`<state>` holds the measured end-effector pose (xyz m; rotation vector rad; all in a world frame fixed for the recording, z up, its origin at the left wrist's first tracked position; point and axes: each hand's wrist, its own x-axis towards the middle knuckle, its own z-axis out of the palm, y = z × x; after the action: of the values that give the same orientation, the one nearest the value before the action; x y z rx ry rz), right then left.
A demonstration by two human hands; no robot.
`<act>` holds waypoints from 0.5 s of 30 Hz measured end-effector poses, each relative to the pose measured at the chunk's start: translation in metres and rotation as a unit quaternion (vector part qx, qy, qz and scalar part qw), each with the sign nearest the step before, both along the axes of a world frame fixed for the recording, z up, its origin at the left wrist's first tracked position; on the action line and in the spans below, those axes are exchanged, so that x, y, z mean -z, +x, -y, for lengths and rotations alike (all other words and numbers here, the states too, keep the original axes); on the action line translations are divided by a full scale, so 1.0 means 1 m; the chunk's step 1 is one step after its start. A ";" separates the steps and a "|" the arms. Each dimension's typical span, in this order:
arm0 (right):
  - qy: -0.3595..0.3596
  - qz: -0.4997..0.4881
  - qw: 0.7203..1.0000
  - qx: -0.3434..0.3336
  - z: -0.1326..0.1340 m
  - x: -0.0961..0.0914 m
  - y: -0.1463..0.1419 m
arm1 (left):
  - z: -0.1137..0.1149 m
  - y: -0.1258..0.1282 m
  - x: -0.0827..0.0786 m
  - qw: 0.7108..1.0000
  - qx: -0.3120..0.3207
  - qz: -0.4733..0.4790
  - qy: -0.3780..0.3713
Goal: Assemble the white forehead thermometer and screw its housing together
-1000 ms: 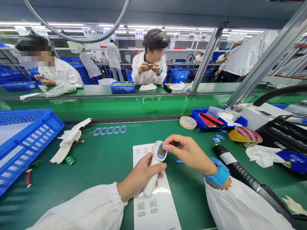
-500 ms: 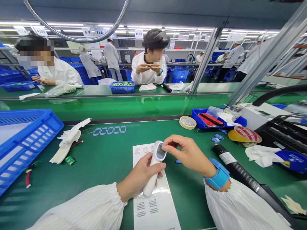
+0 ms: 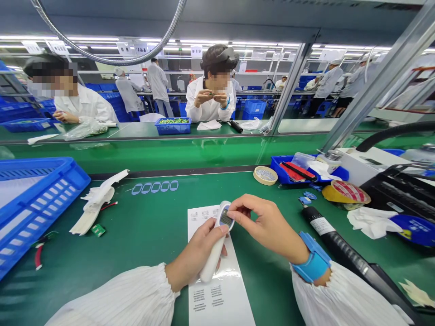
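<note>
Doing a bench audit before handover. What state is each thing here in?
white handheld device, tilted in the hand, screen showing a readout too small to read
left hand, closed around the device's handle
right hand, fingertips at the device's screen end
blue wristband, fastened on the right wrist
printed sheet, lying flat beneath the device
striped tape roll, lying on its side
blue tray, holding red items and a clear box

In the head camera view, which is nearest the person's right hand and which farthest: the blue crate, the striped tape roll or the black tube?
From the right hand:
1. Black tube, just to its right.
2. Striped tape roll, farther right.
3. Blue crate, far left.
</note>
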<state>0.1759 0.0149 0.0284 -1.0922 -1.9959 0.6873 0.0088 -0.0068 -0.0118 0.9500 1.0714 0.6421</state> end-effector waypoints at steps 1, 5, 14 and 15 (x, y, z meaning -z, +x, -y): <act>0.006 0.003 1.000 0.000 0.001 0.000 0.000 | 0.000 0.000 0.000 1.000 0.000 -0.003 0.002; 0.018 0.008 1.000 0.006 0.003 0.002 -0.001 | 0.000 0.000 0.001 1.000 0.001 -0.016 0.009; 0.039 0.020 0.999 0.019 0.001 0.007 -0.001 | 0.002 0.002 0.000 1.000 -0.006 -0.028 0.008; 0.041 0.023 0.999 0.020 0.001 0.007 -0.001 | 0.002 0.003 0.000 1.000 -0.007 -0.029 0.009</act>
<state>0.1746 0.0134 0.0211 -1.1059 -2.0180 0.5593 0.0115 -0.0089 -0.0116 0.9812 1.1262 0.6400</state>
